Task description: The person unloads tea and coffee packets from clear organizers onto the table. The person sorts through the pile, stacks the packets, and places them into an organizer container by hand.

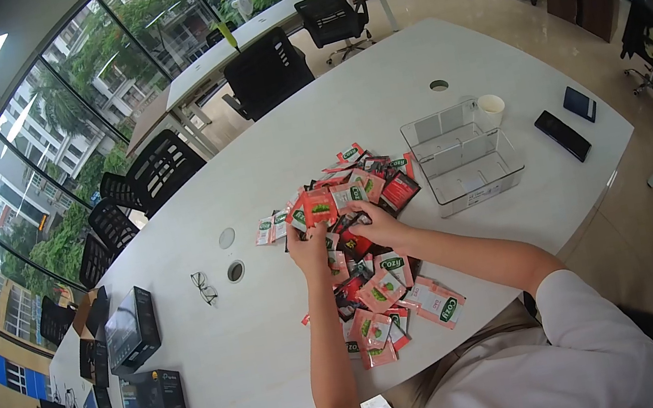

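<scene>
A heap of small pink, red and black sachets, some marked "Cozy", lies on the white table in front of me. My left hand is closed on a red sachet at its fingertips, above the heap's far part. Close beside it, my right hand has its fingers closed on the lower edge of a pale pink sachet. Fingers partly hide the grip on both. Right of the heap stands a clear plastic organizer box with dividers.
Behind the organizer is a paper cup. A black phone and a dark blue wallet-like item lie farther right. Eyeglasses rest near a cable hole. Black boxes occupy the left end of the table.
</scene>
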{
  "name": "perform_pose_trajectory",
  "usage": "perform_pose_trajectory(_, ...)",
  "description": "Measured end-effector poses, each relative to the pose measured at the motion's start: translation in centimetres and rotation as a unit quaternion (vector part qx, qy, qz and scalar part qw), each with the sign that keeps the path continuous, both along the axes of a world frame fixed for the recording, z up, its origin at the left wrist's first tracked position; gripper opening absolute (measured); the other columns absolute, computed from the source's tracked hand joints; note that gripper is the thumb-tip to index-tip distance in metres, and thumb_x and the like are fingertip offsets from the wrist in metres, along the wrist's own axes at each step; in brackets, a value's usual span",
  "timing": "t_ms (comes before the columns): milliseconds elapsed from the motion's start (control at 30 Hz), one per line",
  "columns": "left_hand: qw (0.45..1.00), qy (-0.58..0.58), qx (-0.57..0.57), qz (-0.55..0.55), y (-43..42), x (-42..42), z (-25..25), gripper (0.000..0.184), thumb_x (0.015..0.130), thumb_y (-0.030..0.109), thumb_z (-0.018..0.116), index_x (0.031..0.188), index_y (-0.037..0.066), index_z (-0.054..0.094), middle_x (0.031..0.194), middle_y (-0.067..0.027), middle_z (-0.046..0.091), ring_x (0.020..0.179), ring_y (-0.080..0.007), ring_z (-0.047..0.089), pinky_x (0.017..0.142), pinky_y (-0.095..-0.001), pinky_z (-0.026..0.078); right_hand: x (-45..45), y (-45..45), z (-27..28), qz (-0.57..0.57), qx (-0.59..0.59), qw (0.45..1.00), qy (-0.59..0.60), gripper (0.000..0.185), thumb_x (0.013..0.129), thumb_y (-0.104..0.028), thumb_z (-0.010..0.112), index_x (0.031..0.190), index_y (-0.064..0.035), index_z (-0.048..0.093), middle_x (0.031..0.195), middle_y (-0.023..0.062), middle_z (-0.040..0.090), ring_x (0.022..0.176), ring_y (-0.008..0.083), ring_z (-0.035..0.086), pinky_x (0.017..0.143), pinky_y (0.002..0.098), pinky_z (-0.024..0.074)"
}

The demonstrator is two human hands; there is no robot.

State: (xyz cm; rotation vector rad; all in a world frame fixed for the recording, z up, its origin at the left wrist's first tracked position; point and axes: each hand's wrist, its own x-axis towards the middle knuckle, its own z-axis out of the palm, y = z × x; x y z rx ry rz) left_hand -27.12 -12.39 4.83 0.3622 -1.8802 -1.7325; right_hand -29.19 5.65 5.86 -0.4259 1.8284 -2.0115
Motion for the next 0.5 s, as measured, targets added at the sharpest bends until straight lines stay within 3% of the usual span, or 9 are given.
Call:
perform_pose_trajectory(33,1.000,0.011,0.004,0.016,1.0,0.4,1.5,0.038,0.077,0.011,0.075,0.112,0.000,0.063,0.098,-0.0050,0.070,0.083,-0.0117,0.062,0.077,-0.0293,0.051,-0.1,-0.3,0.1,-0.019,-0.008,1.000,0.018,0.063,0.089,-0.011,0.067,0.147,-0.0048,0.043,0.135,0.0112,0.056,0.118,0.0183,0.056,0.099,0.0317,0.0468)
perform_pose_trajectory(133,0.998,0.029,-0.025,0.042,1.7,0.7,3.5,0.035,0.078,0.012,0.076,0.108,0.001,0.063,0.093,-0.0039,0.067,0.077,-0.0102,0.061,0.070,-0.0273,0.052,-0.4,-0.5,1.3,-0.032,0.008,0.996,0.084,0.063,0.089,-0.011,0.067,0.147,-0.0046,0.043,0.133,0.0122,0.057,0.119,0.0191,0.057,0.099,0.0322,0.0467)
perform_pose_trajectory(267,0.992,0.090,-0.061,0.064,2.2,0.1,6.0,0.029,0.082,0.009,0.073,0.108,0.000,0.063,0.095,-0.0042,0.067,0.079,-0.0104,0.062,0.070,-0.0282,0.052,-1.0,-1.1,3.3,-0.057,-0.030,0.988,0.139,0.062,0.088,-0.012,0.068,0.146,-0.0040,0.046,0.139,0.0143,0.057,0.126,0.0236,0.055,0.104,0.0343,0.0436)
perform_pose_trajectory(300,0.991,0.117,-0.037,0.046,2.8,0.3,7.5,0.027,0.082,0.009,0.072,0.107,0.000,0.064,0.098,-0.0067,0.070,0.086,-0.0124,0.063,0.079,-0.0288,0.050,-1.2,-1.1,4.1,-0.073,-0.016,0.984,0.162,0.062,0.087,-0.012,0.069,0.145,-0.0042,0.047,0.140,0.0153,0.057,0.128,0.0259,0.055,0.107,0.0359,0.0419)
perform_pose_trajectory(433,0.981,0.187,-0.036,0.028,3.4,-1.0,10.2,0.026,0.087,0.008,0.071,0.110,0.000,0.064,0.098,-0.0047,0.069,0.084,-0.0118,0.063,0.076,-0.0280,0.050,-2.3,-0.7,6.6,-0.097,-0.048,0.966,0.234,0.061,0.084,-0.011,0.070,0.142,-0.0049,0.051,0.134,0.0178,0.060,0.127,0.0288,0.056,0.107,0.0373,0.0421)
perform_pose_trajectory(500,0.989,0.146,0.024,-0.012,3.4,-1.3,11.2,0.026,0.088,0.011,0.072,0.111,0.001,0.064,0.098,-0.0040,0.068,0.084,-0.0102,0.062,0.075,-0.0273,0.049,-2.9,-0.3,7.2,-0.110,-0.057,0.964,0.234,0.060,0.081,-0.010,0.070,0.139,-0.0040,0.053,0.131,0.0184,0.061,0.124,0.0302,0.058,0.105,0.0374,0.0429)
